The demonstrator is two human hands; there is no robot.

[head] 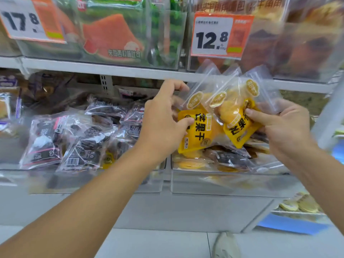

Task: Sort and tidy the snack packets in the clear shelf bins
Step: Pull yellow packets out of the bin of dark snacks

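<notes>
I hold two mango packets above the right clear bin point(223, 185). The left mango packet point(195, 127), clear on top with a yellow label panel, black characters and a gold oval seal, stands nearly upright, pinched at its left edge by my left hand point(163, 120). The right mango packet point(236, 116), of the same design, tilts with its yellow end down to the right, gripped by my right hand point(283, 125); it overlaps the first. Below them the right bin holds more yellow packets with a dark one among them. The left clear bin point(93, 181) is piled with dark packets point(78, 138) lying askew.
</notes>
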